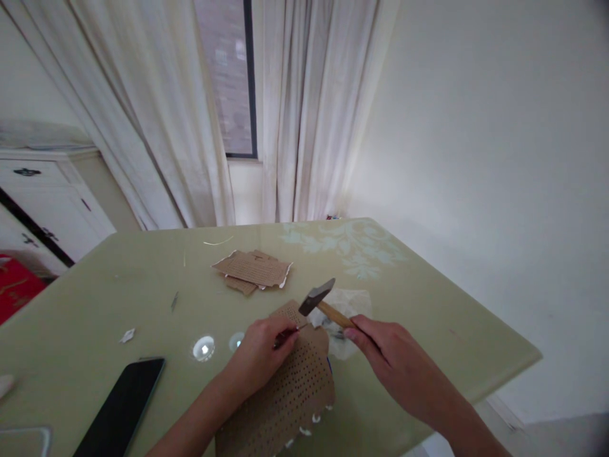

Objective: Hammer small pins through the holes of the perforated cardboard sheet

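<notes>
My right hand [387,355] is wrapped round the wooden handle of a hammer [318,297], whose dark metal head hangs just above my left fingertips. My left hand [266,349] is closed in a pinch on a thin nail [302,327], of which only a small end shows. Under that hand lies a brown cardboard sheet [299,387] punched with rows of small holes, its lower right edge torn and white. A clear plastic bag [354,304] with small dark things in it lies beyond the hammer, partly hidden by the handle and my right hand.
Further back on the pale green table [152,273] lie stacked pieces of perforated cardboard [252,268]. A black phone [121,406] rests at the front left. Thin metal pieces [174,301] and a white scrap [127,335] lie left of my hands. Curtains [314,114] hang behind.
</notes>
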Available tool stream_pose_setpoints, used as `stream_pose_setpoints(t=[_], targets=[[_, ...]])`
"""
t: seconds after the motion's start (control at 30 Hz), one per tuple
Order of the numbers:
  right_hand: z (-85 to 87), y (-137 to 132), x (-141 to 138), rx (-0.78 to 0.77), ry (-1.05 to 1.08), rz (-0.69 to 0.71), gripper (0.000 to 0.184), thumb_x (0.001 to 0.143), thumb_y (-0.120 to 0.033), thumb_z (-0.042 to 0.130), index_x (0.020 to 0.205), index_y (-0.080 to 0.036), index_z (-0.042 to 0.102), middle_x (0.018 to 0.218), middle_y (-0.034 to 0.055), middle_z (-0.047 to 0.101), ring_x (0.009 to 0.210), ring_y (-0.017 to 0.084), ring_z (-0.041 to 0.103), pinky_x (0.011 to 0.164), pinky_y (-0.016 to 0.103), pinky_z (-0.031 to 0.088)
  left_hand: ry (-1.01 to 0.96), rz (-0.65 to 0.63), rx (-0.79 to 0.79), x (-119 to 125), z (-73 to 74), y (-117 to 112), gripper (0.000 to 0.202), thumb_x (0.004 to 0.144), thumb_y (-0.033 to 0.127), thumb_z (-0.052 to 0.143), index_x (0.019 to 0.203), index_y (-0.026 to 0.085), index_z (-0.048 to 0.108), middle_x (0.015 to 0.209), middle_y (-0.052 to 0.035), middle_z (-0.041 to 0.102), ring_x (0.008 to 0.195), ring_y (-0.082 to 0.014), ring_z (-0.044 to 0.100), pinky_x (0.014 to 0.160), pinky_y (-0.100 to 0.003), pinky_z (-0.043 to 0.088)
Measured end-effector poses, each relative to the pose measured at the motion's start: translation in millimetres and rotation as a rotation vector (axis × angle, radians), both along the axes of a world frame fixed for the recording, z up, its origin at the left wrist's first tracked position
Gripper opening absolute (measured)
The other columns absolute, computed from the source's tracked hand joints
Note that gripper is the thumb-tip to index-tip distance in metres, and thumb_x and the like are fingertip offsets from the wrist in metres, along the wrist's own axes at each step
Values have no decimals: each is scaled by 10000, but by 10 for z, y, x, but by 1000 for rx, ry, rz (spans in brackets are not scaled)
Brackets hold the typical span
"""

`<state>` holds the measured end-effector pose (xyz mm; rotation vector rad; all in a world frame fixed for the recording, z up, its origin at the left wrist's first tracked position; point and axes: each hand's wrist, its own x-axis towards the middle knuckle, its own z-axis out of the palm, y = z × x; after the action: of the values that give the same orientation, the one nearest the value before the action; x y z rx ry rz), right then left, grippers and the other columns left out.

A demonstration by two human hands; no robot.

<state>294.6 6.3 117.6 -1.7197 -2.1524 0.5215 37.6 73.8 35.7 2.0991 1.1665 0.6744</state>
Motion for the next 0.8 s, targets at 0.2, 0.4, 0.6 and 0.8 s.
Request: stream_pose_setpoints(t=[0.2, 0.4, 0.6, 0.8], targets=[[-76, 1, -40, -27, -100, 74, 306, 1165, -376, 476, 1007, -242, 702, 936, 37, 785, 926, 268, 746, 824, 351, 462, 41, 1, 18, 13, 5, 13, 223, 959, 225, 607, 807, 210, 769, 830, -45, 784, 780, -221, 693, 733, -297, 446], [-172, 4, -75, -30, -132, 90, 335, 1167, -367, 479, 917, -239, 662, 836, 8, 755, 818, 240, 736, 752, 333, 442, 52, -21, 19, 28, -49, 28, 211, 943, 185, 620, 802, 197, 777, 866, -56, 781, 833, -231, 704, 771, -303, 459], [-184, -8, -64, -24, -118, 100, 322, 1156, -347, 503, 912, -243, 685, 852, 10, 773, 820, 234, 735, 747, 324, 448, 49, -20, -9, 26, -16, 6, 195, 930, 159, 641, 821, 211, 794, 933, -42, 787, 874, -218, 722, 812, -297, 497], [-106, -32, -43, 38, -42, 31, 329, 1160, -406, 483, 988, -255, 719, 915, 24, 794, 894, 247, 751, 793, 332, 476, 110, 15, -32, -14, 68, -107, 269, 849, 326, 839, 1095, 224, 800, 1235, -86, 755, 1156, -302, 684, 1029, -399, 508]])
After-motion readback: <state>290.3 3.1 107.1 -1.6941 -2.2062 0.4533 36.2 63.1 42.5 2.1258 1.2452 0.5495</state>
